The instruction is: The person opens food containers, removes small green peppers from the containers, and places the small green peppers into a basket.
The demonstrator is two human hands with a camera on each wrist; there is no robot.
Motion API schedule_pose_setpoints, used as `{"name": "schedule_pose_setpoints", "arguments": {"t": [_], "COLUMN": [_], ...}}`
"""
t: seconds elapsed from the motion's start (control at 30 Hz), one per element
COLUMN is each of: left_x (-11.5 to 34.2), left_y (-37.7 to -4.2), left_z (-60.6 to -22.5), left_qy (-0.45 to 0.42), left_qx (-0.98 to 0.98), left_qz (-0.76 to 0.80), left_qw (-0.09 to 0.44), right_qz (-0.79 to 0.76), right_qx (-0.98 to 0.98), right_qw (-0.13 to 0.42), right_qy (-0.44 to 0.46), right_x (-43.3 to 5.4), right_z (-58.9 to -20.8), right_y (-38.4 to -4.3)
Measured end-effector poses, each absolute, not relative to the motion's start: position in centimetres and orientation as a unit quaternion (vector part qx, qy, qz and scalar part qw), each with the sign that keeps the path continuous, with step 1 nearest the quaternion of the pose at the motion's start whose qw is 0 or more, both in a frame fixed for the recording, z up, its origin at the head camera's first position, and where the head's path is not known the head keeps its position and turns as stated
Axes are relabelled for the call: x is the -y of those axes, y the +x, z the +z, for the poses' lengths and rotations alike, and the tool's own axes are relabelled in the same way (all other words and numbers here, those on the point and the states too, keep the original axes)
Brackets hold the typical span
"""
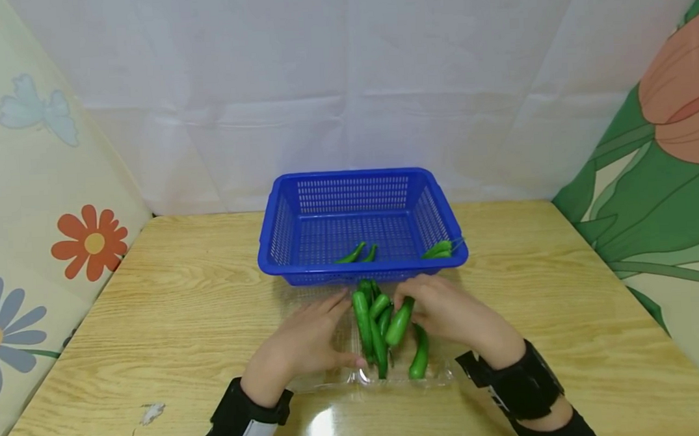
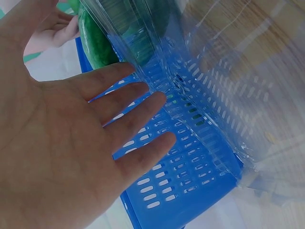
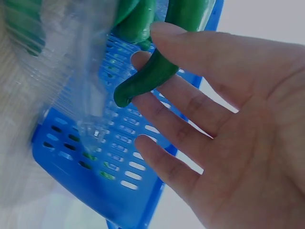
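Observation:
My right hand (image 1: 450, 310) pinches a green chili pepper (image 1: 400, 324) between thumb and fingers, above the right half of a clear plastic container (image 1: 318, 380). In the right wrist view the held pepper (image 3: 151, 76) has a curved, tapered end. At the container's left side, my left hand (image 1: 299, 342) has its fingers spread and nearly straight, with the fingertips at the plastic. Several green chili peppers (image 1: 362, 321) lie heaped in the container between the hands. One curved pepper (image 1: 418, 355) sits apart, near the front right.
Directly behind the container stands a blue slotted basket (image 1: 363, 267). Inside it, a few green peppers (image 1: 439, 248) show near its front wall, partly hidden by the rim. The wooden table (image 1: 184, 316) meets a white cloth backdrop (image 1: 216, 120), with floral panels at both sides.

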State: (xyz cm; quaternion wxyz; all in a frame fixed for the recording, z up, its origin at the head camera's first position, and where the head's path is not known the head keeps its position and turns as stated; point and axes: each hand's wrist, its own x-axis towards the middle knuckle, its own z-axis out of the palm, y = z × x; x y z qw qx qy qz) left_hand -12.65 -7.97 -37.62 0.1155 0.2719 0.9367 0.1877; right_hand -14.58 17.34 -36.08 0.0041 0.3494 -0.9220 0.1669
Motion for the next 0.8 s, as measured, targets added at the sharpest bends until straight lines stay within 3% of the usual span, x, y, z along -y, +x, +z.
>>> {"name": "schedule_pose_setpoints", "arguments": {"t": [0.8], "left_x": [8.0], "left_y": [-12.7], "left_z": [-37.6], "left_qy": [0.278], "left_qx": [-0.937], "left_qz": [0.183], "left_qw": [0.111], "right_qz": [0.18], "right_qx": [0.899], "right_qw": [0.101], "right_qy": [0.387], "right_x": [-17.5], "right_z": [-35.0], "right_y": [-14.3]}}
